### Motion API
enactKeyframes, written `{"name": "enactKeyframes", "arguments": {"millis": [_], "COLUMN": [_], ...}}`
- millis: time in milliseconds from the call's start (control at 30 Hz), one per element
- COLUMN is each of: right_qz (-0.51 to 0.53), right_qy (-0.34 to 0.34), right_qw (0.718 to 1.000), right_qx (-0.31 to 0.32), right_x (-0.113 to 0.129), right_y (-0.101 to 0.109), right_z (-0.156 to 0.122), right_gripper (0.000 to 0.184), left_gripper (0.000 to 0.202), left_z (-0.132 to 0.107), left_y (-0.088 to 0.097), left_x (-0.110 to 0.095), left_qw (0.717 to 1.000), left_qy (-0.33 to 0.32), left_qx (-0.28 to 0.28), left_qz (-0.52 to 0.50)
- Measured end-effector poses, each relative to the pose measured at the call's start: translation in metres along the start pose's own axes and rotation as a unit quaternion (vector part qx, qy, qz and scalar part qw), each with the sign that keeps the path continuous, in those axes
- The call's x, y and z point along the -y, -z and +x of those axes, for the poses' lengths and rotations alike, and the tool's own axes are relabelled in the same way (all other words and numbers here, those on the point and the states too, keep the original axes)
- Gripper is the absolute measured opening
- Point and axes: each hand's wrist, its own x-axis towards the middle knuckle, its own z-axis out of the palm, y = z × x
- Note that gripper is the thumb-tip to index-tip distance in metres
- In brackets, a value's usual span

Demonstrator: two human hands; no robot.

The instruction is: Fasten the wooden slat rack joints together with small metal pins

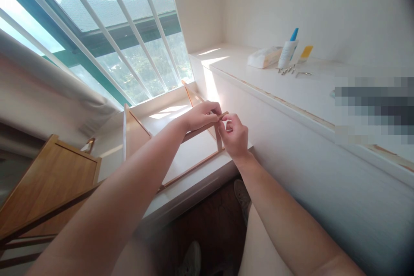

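A wooden frame (194,169) with thin brown rails stands on the white window ledge in front of me. My left hand (204,114) is closed around the frame's upper wooden bar (201,131), close to its right end. At that same corner, the fingers of my right hand (235,135) are pinched together against the end of the bar. Whatever small thing they may hold is hidden by the fingertips. The frame's left side is a flat wooden panel (136,131), upright near the curtain.
On the white counter (258,82) at right lie a tissue pack (263,57), a white bottle with blue cap (287,54), a yellow brush (305,53), several screws (286,70) and a hex key (304,74). A wooden chair (51,185) stands left. A barred window (129,30) is ahead.
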Motion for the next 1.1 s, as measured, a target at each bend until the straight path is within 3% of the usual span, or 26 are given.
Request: {"name": "enactKeyframes", "arguments": {"millis": [1100], "right_qz": [-0.003], "right_qy": [-0.012], "right_qw": [1.0], "right_qx": [0.011], "right_x": [-0.0004], "right_y": [0.0003], "right_z": [0.0003], "right_gripper": [0.02], "left_gripper": [0.014], "left_z": [0.0001], "left_y": [-0.0001], "left_x": [0.0004], "left_qw": [1.0], "left_qy": [0.007], "left_qx": [-0.005], "left_qz": [0.006]}}
